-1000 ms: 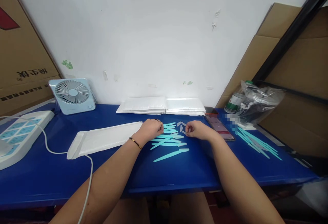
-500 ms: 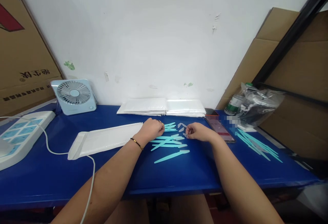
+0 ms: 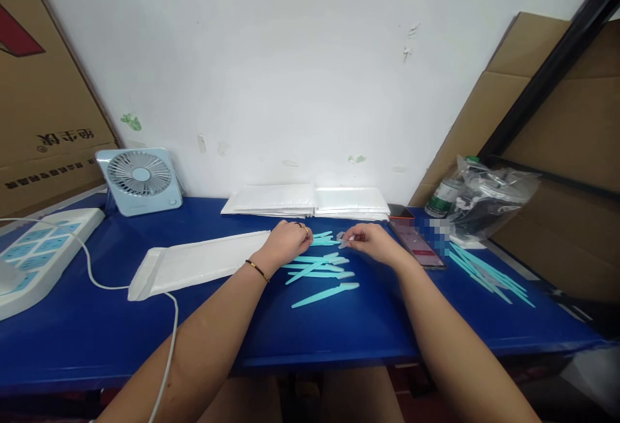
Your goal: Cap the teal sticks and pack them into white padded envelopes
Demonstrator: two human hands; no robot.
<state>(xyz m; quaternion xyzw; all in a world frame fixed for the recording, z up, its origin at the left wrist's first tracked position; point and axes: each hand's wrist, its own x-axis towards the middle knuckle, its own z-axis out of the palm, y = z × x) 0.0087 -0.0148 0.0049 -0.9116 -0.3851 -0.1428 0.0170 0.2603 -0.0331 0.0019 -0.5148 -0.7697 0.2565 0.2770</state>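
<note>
My left hand [image 3: 289,241] is closed around the handles of several teal eyebrow razors [image 3: 323,239], whose heads point right. With its fingertips pinched, my right hand [image 3: 372,242] holds a small clear blade cap [image 3: 345,243] at the ends of those razors. Other clear caps seem to lie under the fingers, partly hidden. Below the hands, a few crossed eyebrow razors [image 3: 320,268] rest on the blue table [image 3: 378,319]. One single eyebrow razor [image 3: 324,295] lies nearest me.
A white padded mailer [image 3: 194,265] lies left of my left hand. Stacked mailers [image 3: 276,200] stand against the wall. To the right are a phone [image 3: 419,245], more teal razors [image 3: 489,274] and a plastic bag [image 3: 498,200]. A fan [image 3: 140,181], power strip [image 3: 48,255] and cable occupy the left.
My right hand has moved up and slightly left, toward the heads of the razors, with a clear cap in its fingertips. My left hand has barely moved.
</note>
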